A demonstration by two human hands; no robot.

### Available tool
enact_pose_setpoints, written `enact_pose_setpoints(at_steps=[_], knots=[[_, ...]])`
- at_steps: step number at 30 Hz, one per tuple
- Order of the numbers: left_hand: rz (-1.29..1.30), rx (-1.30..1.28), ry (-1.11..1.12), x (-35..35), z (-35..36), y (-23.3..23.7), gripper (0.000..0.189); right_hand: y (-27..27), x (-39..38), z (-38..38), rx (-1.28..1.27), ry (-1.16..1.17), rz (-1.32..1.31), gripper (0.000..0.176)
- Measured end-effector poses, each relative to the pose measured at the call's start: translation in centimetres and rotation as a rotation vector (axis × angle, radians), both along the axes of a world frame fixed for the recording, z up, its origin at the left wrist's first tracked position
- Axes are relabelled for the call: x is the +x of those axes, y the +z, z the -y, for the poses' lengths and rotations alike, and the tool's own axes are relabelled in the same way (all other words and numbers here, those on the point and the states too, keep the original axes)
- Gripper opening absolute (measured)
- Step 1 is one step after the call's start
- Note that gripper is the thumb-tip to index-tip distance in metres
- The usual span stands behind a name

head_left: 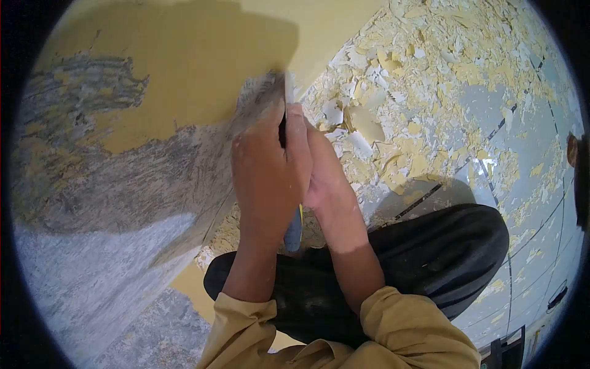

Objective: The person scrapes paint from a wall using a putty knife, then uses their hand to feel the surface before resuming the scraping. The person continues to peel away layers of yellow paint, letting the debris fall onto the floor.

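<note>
My left hand (264, 169) and my right hand (316, 166) are closed together around a scraper (294, 234). Its blue-grey handle with a yellow stripe sticks out below my palms, and the rest of the handle is hidden in my grip. The thin blade points away from me, edge-on, and meets the yellow-painted wall (203, 67) where a grey patch is bared. Fingers of my right hand lie along the blade side. Left of my hands, a wide strip of the wall is scraped to rough grey plaster (141, 178).
Yellow and white paint flakes (399, 92) thickly cover the floor along the wall. Grey floor tiles (534, 166) with dark joints show at the right. My bent knee (461, 246) in dark trousers is close to the wall. Dark objects stand at the far right edge.
</note>
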State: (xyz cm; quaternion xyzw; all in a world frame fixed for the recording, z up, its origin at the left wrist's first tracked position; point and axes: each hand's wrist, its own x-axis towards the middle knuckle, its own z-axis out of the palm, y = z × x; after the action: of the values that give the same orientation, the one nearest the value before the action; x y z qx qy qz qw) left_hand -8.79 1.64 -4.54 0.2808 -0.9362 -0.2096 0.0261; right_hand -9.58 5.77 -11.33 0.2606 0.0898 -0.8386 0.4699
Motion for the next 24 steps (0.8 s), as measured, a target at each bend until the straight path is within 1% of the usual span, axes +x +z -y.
enact_pose_setpoints(at_steps=[1, 2, 4, 7, 11, 14, 16, 17, 19, 20, 22, 23, 24], knots=[[0.064, 0.01, -0.002, 0.1, 0.0, 0.3, 0.025, 0.5, 0.0, -0.2, 0.019, 0.024, -0.014, 0.037], [0.07, 0.014, -0.002, 0.1, -0.1, 0.3, 0.025, 0.4, 0.0, -0.3, 0.023, 0.024, -0.008, 0.037], [0.025, 0.007, 0.01, 0.2, -0.2, 0.2, 0.025, 0.1, 0.0, -0.5, -0.012, 0.049, -0.032, 0.036], [0.026, 0.016, 0.05, -0.1, -0.5, 0.2, 0.025, 0.5, -0.5, -0.6, -0.042, 0.039, 0.02, 0.035], [0.031, -0.011, 0.08, -0.4, -0.6, -0.2, 0.025, -0.6, -0.3, -0.5, -0.097, 0.057, 0.004, 0.034], [0.01, -0.011, 0.104, -0.5, -0.5, -0.8, 0.026, -0.4, -0.5, -0.5, -0.107, 0.017, 0.027, 0.035], [-0.034, -0.104, 0.028, -0.4, -0.2, -1.4, 0.027, -0.5, -0.5, -0.5, -0.098, -0.021, -0.023, 0.037], [-0.039, -0.105, 0.029, -0.5, 0.0, -1.9, 0.027, -0.9, -0.6, -0.5, -0.1, -0.02, -0.028, 0.037], [-0.142, 0.006, -0.026, -0.6, 0.5, -2.7, 0.028, -2.0, -0.7, -0.1, -0.005, -0.015, -0.11, 0.04], [-0.148, 0.007, -0.023, -0.1, 0.5, -2.8, 0.028, -2.3, -0.1, 0.0, -0.004, -0.011, -0.116, 0.04], [-0.111, 0.027, -0.008, -0.6, 0.3, -2.6, 0.03, -2.3, -0.4, 0.2, 0.108, -0.037, -0.181, 0.041], [-0.106, 0.039, -0.007, -0.2, 0.0, -2.4, 0.03, -2.4, 0.0, 0.0, 0.12, -0.035, -0.176, 0.041], [-0.029, 0.035, 0.012, -0.1, -0.2, -1.1, 0.031, -2.2, 0.4, 0.0, 0.048, -0.015, -0.102, 0.041]])
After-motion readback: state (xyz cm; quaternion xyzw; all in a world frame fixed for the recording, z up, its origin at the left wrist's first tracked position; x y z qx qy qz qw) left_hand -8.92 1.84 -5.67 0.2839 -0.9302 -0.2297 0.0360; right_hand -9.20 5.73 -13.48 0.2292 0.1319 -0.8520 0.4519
